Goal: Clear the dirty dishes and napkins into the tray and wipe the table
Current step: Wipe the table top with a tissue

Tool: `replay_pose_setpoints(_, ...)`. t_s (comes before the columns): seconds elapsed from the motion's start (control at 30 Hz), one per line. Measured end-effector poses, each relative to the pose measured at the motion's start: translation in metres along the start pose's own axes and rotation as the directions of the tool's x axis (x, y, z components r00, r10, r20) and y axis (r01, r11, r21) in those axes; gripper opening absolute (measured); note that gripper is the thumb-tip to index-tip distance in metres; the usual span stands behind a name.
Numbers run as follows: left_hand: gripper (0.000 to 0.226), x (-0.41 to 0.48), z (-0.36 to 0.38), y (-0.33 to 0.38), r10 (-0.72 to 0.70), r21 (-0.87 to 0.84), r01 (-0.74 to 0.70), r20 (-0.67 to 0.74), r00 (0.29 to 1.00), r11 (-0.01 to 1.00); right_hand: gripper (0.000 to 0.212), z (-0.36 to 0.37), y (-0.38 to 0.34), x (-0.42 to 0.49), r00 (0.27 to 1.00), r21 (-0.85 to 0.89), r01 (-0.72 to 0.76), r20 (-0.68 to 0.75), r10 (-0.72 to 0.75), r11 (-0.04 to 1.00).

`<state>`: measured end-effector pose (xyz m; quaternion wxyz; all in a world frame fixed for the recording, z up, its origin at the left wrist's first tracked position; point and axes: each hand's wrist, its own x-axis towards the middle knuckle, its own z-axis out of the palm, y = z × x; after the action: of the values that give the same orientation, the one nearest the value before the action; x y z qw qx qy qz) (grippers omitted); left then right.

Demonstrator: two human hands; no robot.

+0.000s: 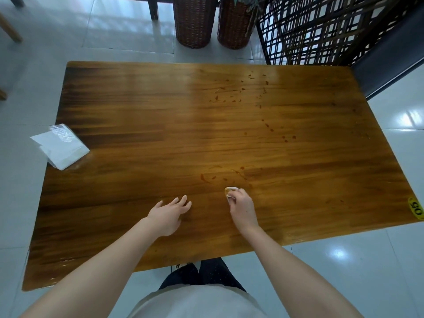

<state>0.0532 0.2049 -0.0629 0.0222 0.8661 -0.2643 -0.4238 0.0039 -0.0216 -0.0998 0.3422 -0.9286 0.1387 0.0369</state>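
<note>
A glossy wooden table (160, 138) fills the view. Reddish-brown sauce smears (220, 175) lie near its middle front, and more spots (238, 90) dot the far right part. My right hand (243, 207) grips a small wadded napkin (230, 190), stained orange, pressed on the tabletop just below the smears. With fingers spread and straight, my left hand (169, 214) hovers over or rests on the table to the left, holding nothing. No dishes or tray are in view.
A pack of white napkins (60, 146) in clear plastic hangs over the table's left edge. Two wicker baskets (195, 21) and a dark lattice screen (321, 31) stand beyond the far edge. A yellow "05" sticker (416, 208) marks the right front corner.
</note>
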Motion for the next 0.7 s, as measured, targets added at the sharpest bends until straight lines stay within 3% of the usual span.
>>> replay_pose_setpoints(0.1, 0.065, -0.001, -0.001, 0.000, -0.005, 0.017, 0.005, -0.014, 1.000, 1.000, 0.019, -0.031, 0.027, 0.013, 0.964, 0.034, -0.208, -0.160, 0.211, 0.977)
replay_pose_setpoints(0.2, 0.064, -0.001, -0.002, 0.005, -0.011, 0.054, 0.015, -0.070, 0.998, 0.998, 0.021, -0.058, 0.053, 0.024, 0.845, 0.080, -0.438, -0.302, 0.441, 0.895)
replay_pose_setpoints(0.27, 0.065, 0.001, -0.003, 0.009, -0.018, 0.036, 0.023, -0.128, 0.992, 0.999, 0.021, -0.063, 0.057, 0.028, 0.797, 0.110, -0.504, -0.323, 0.510, 0.857)
replay_pose_setpoints(0.4, 0.068, -0.001, 0.001, 0.005, -0.002, -0.027, -0.005, -0.254, 0.967, 1.000, 0.021, -0.039, 0.028, 0.030, 0.860, 0.108, -0.415, -0.278, 0.428, 0.904)
replay_pose_setpoints(0.53, 0.066, 0.001, -0.002, -0.007, -0.025, -0.015, 0.022, -0.271, 0.962, 1.000, 0.019, 0.001, -0.016, 0.025, 0.975, 0.139, -0.204, -0.057, 0.213, 0.969)
replay_pose_setpoints(0.6, 0.064, 0.005, -0.007, -0.011, -0.049, -0.002, 0.050, -0.270, 0.962, 0.999, 0.019, 0.021, -0.034, 0.018, 0.994, 0.145, -0.104, 0.054, 0.097, 0.984)
replay_pose_setpoints(0.7, 0.063, 0.014, -0.017, -0.014, -0.078, 0.007, 0.083, -0.277, 0.958, 0.996, 0.020, 0.035, -0.043, 0.014, 0.997, 0.145, -0.048, 0.070, 0.039, 0.988)
